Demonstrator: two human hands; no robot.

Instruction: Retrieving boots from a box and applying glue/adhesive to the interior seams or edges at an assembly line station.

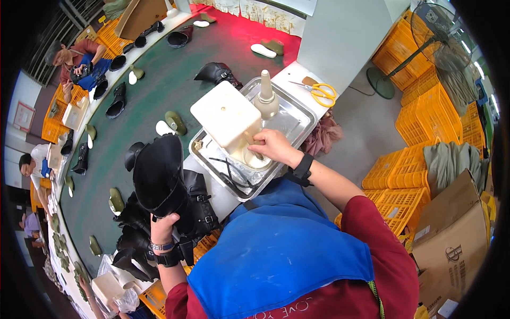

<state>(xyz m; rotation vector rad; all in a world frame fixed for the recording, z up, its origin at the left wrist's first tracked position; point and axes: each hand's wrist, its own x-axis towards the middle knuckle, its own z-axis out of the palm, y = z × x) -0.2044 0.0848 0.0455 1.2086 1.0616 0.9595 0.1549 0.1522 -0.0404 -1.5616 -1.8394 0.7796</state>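
Note:
My left hand (163, 231) is closed round a black boot (158, 173), held at the left of my lap with its wide opening up. Buckled straps show on black footwear (202, 204) right beside it. My right hand (273, 146) pinches what looks like a small glue brush (249, 138), its pale handle partly hidden by my fingers. The brush is over the round mouth at the base of a white, box-shaped glue pot (226, 114). That pot stands in a metal tray (305, 125), along with a beige squeeze bottle (267, 98) and dark strips (231, 173).
Yellow-handled scissors (321, 94) lie beyond the tray. The green conveyor (143, 101) carries boots, olive shoe lasts (175, 122) and white insoles. Other people (79, 61) work along its far left side. Orange crates (396, 204), a cardboard box (451, 239) and a fan (433, 32) stand at right.

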